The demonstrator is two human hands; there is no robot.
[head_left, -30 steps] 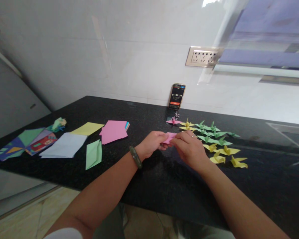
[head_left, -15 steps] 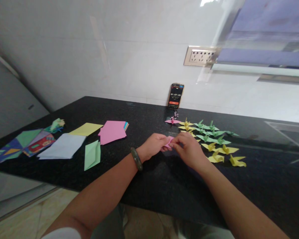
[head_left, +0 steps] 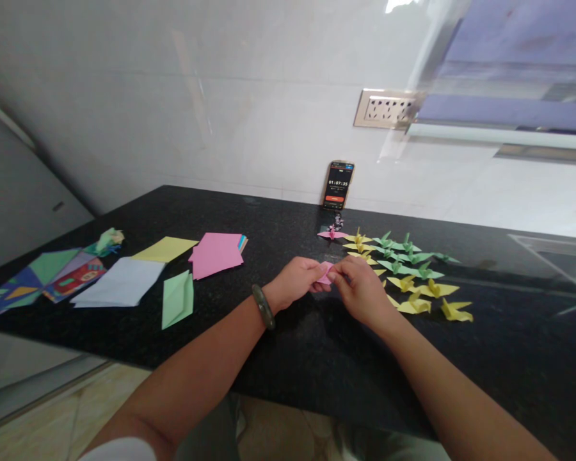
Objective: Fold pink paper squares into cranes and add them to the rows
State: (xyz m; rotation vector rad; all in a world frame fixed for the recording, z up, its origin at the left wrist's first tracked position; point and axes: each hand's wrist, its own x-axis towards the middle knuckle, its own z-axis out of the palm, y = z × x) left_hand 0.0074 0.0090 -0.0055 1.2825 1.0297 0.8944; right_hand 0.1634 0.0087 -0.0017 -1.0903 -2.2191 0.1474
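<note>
Between my two hands, above the black countertop, is a small folded piece of pink paper [head_left: 325,273]. My left hand [head_left: 300,276] pinches it from the left, thumb on top and fingers beneath. On the other side my right hand [head_left: 360,285] has its thumb and fingertips closed on the paper's right edge. The exact folds are too small to make out and partly covered by my fingers. Just beyond my right hand lie yellow paper cranes [head_left: 415,303] and green paper cranes [head_left: 408,256], with one pink paper crane [head_left: 333,235] at the back.
A phone [head_left: 338,186] showing a timer leans on the wall. Left on the countertop [head_left: 278,358] lie a pink paper stack [head_left: 217,256], a folded green paper [head_left: 177,299], yellow paper [head_left: 166,249], white sheets [head_left: 120,285] and colourful packaging [head_left: 74,280].
My right hand has shifted very slightly at the pink paper's right edge, and the paper's angle differs a little. Everything else stays where it was.
</note>
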